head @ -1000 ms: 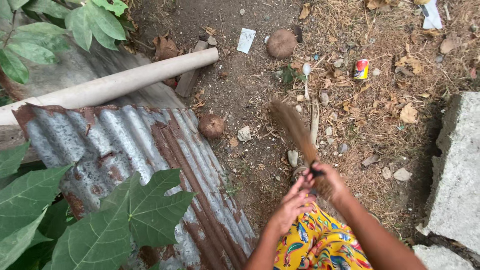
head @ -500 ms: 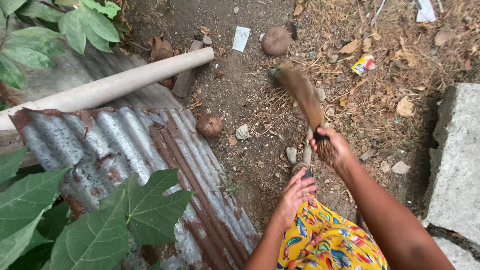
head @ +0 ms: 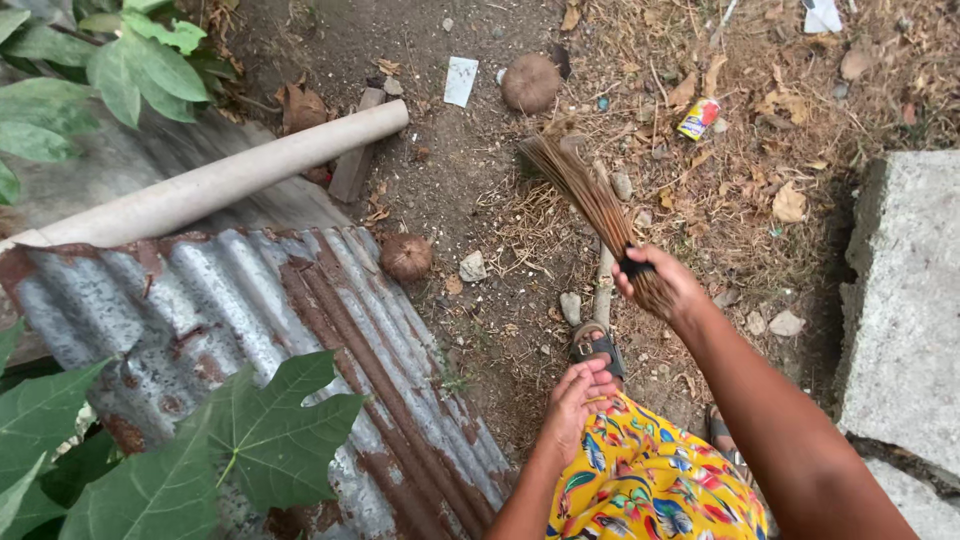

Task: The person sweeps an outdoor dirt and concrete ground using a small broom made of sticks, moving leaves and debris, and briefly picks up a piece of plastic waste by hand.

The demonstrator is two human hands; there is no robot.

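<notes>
Two hands | right [head: 665,285] grips stick broom [head: 585,195], handle hidden | left [head: 578,395] loosely curled on patterned dress [head: 650,485]

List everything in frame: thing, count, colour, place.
stick broom: 1, brown, centre, bristles on the dirt
coconut husks: 2, brown, top centre and beside the sheet
corrugated sheet: 1, grey and rust, lower left
pipe: 1, pale, upper left, across the sheet
paper scrap: 1, white, top centre
crushed can: 1, yellow and red, upper right
concrete block: 1, grey, right edge
leaves: several, green, left edge
sandal: 1 clearly seen, dark
right hand: grips the broom
left hand: on the patterned yellow cloth
</notes>
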